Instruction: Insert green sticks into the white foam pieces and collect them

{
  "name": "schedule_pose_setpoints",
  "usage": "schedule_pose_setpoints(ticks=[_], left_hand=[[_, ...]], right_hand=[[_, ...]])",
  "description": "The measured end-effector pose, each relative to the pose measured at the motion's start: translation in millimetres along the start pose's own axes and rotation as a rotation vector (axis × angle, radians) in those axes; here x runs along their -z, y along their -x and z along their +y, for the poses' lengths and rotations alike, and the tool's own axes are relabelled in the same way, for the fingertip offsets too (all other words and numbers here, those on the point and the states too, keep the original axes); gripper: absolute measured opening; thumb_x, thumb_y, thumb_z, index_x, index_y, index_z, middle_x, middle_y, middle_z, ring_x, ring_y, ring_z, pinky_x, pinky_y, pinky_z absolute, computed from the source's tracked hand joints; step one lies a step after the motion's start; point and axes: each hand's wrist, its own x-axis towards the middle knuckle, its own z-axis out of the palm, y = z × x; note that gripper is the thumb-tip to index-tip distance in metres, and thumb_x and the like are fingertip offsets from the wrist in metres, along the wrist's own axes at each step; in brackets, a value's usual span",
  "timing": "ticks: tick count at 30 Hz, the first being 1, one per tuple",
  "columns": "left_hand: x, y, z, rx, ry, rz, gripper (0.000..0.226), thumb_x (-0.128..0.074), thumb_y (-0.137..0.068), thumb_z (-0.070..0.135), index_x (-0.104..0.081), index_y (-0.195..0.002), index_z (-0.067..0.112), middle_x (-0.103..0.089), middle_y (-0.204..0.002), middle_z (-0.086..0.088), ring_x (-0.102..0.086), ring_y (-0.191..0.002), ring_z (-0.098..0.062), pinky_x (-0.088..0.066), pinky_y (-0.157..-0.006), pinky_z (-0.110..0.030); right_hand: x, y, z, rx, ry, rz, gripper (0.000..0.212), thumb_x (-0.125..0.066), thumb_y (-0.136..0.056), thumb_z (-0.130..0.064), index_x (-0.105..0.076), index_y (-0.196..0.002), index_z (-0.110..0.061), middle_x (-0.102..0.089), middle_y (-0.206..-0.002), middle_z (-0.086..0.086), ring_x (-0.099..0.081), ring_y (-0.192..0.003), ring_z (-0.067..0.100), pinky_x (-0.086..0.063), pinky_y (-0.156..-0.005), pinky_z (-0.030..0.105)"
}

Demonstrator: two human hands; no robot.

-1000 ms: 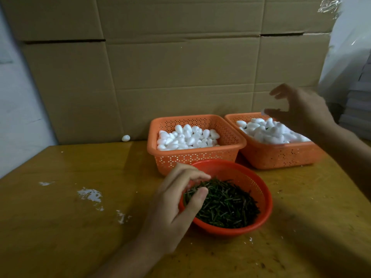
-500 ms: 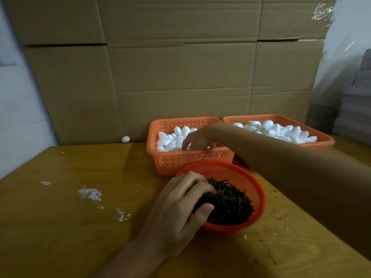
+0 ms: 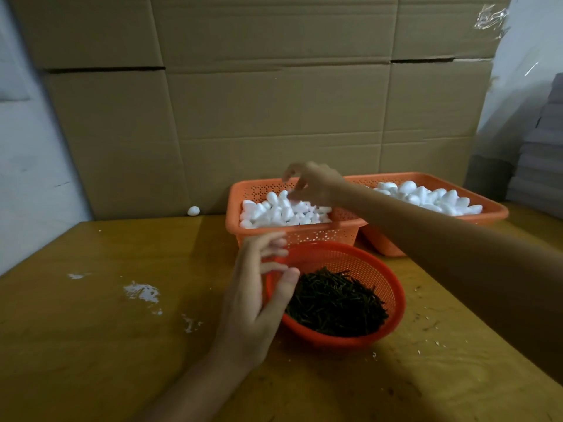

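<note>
White foam pieces [image 3: 280,213]: right grip [image 3: 313,184] has lifted off their basket [image 3: 304,236], curled, load untellable; left grip [image 3: 253,293] leaves green sticks [image 3: 335,303] spread, so insertion likely follows.

The table [image 3: 91,345] is seen to be yellowish wood with a worn, faintly shiny finish. The centre basket [image 3: 292,236], the right-hand basket [image 3: 495,212] and the round bowl [image 3: 394,287] are moulded in perforated orange plastic, and matt white foam pieces [image 3: 274,212] and dull green sticks [image 3: 335,303] are held in them. Matt brown cardboard [image 3: 274,102] is stood behind, with glossy clear tape [image 3: 490,16] at upper right.
</note>
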Motion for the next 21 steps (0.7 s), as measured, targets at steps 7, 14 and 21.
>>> schedule_pose_setpoints(ticks=[7, 14, 21], left_hand=[[8, -9, -7, 0.179, 0.227, 0.140, 0.078, -0.076, -0.082, 0.050, -0.041, -0.151, 0.048, -0.064, -0.135, 0.014, -0.063, -0.126, -0.009, -0.051, -0.101, -0.018], [8, -13, -9, 0.185, 0.279, 0.093, 0.046, -0.075, -0.094, 0.019, -0.065, -0.136, 0.038, -0.077, -0.120, 0.003, -0.072, -0.116, -0.012, -0.054, -0.094, -0.019], [8, -13, -13, 0.209, 0.241, 0.034, 0.017, -0.076, -0.092, 0.024, -0.078, -0.109, 0.029, -0.079, -0.111, 0.005, -0.073, -0.112, -0.011, -0.054, -0.093, -0.019]], right_hand=[[21, 76, -33, 0.155, -0.650, 0.071, 0.037, -0.081, -0.088, -0.006, -0.065, -0.122, -0.003, -0.069, -0.102, 0.012, -0.073, -0.073, 0.017, -0.060, -0.067, 0.024], [-15, 142, -32, 0.350, -0.332, 0.145, 0.025, -0.087, -0.083, -0.021, -0.071, -0.103, -0.024, -0.073, -0.100, -0.014, -0.073, -0.083, 0.007, -0.060, -0.076, 0.028], [-36, 156, -22, 0.279, -0.397, 0.160, 0.040, -0.087, -0.081, -0.009, -0.071, -0.116, -0.021, -0.074, -0.106, -0.015, -0.074, -0.089, 0.001, -0.062, -0.080, 0.029]])
